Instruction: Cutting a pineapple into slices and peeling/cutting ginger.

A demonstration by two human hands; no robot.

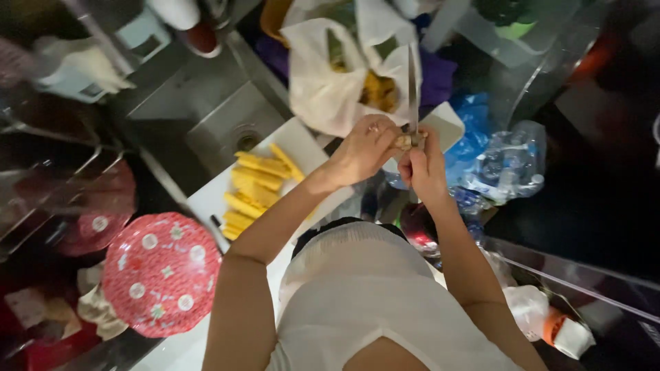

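Pinched: small pale-brown lumpy piece

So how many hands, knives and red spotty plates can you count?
Hands: 2, left hand and right hand
Knives: 1, knife
Red spotty plates: 1, plate
Total: 4
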